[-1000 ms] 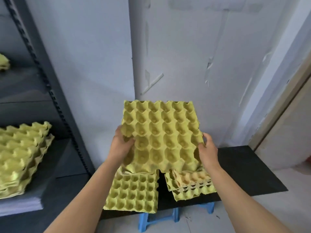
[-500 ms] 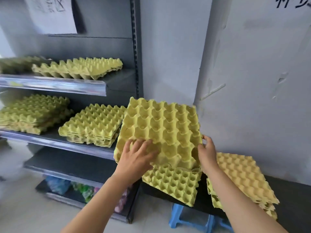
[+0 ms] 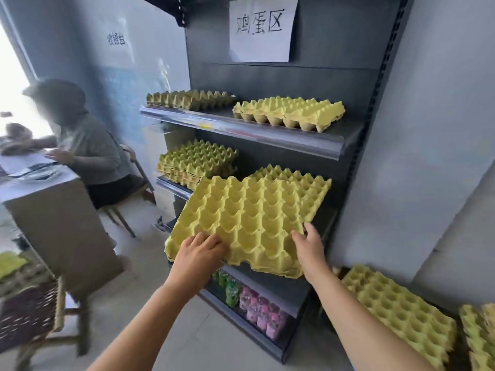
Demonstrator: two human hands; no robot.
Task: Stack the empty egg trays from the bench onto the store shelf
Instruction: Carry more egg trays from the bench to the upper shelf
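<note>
Both hands are gripping one yellow egg tray (image 3: pixel 241 223) at its near edge: the left hand (image 3: pixel 197 253) is pressing fingers into the cups, the right hand (image 3: pixel 308 243) is pinching the near-right corner. The tray is tilting over the dark store shelf (image 3: pixel 267 135), overlapping a tray stack (image 3: pixel 313 194) just beyond the right hand. More stacks are sitting above. A paper sign (image 3: pixel 261 28) is hanging on the back panel. Left of the hands, a seated person (image 3: pixel 88 151) is working at a counter.
</note>
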